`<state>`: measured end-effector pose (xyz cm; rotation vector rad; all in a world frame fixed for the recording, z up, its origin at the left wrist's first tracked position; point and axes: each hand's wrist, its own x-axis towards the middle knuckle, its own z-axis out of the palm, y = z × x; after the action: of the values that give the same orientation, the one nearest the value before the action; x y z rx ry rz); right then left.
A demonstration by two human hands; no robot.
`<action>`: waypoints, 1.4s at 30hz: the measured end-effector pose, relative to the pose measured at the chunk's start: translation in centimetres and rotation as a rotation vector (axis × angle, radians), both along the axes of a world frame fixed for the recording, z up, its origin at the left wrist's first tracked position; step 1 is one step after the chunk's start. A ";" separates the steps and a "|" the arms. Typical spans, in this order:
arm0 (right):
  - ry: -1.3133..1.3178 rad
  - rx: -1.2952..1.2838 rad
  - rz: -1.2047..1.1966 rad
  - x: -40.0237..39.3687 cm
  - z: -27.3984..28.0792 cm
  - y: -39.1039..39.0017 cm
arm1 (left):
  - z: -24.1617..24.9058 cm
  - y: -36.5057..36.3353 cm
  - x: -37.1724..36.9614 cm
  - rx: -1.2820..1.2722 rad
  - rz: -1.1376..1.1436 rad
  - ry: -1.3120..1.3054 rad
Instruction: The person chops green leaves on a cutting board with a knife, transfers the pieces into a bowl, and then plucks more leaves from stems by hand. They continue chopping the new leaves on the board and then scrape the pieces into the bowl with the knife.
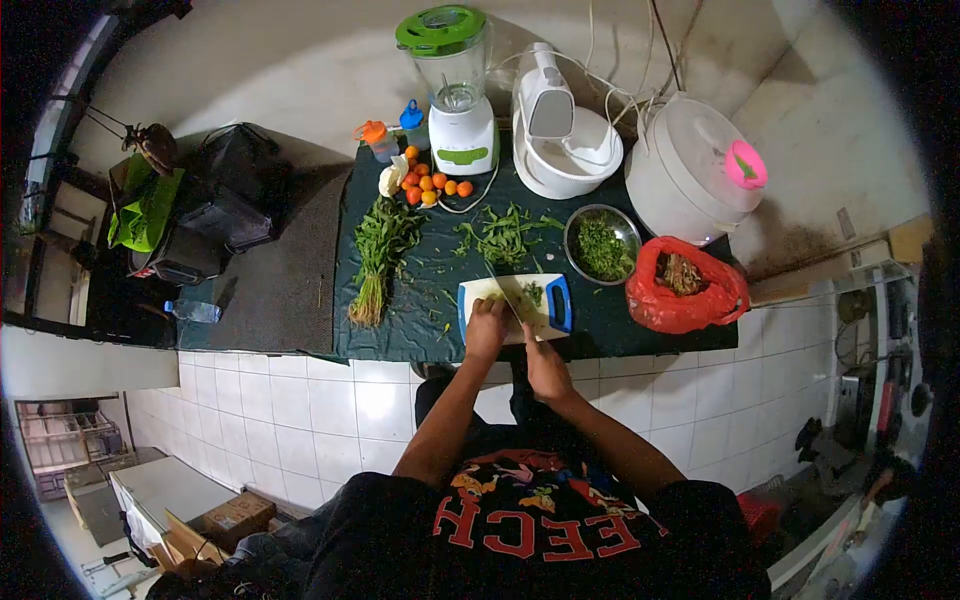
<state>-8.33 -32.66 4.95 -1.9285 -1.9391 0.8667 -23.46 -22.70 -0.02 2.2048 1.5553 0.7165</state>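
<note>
A white cutting board with blue ends lies near the table's front edge. My left hand rests on it, fingers bent and pressed together over a bit of leafy greens, mostly hidden beneath them. In my right hand is a knife, its blade slanting across the board beside my left fingertips. Chopped greens lie right of the blade. Behind the board is a loose pile of leafy greens. A metal bowl to the right holds more chopped greens.
Left of the board lies a bunch of greens. At the back are small orange fruits, a blender and a stand mixer. A red plastic bag and a large white container stand at right.
</note>
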 end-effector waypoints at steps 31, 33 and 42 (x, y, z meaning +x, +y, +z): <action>0.000 -0.036 -0.006 -0.5 2.7 1.9 | 1.8 -0.3 -0.1 -0.106 0.058 -0.106; -0.003 -0.100 -0.036 -0.6 3.1 0.9 | 0.8 0.0 -0.4 -0.124 0.063 -0.178; 0.059 -0.174 -0.001 0.1 0.2 -0.8 | 0.7 -0.4 -0.3 -0.094 0.076 -0.122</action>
<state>-8.23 -33.49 5.19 -1.9727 -1.8847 1.1124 -23.71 -23.11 0.63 2.0056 1.5848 0.7693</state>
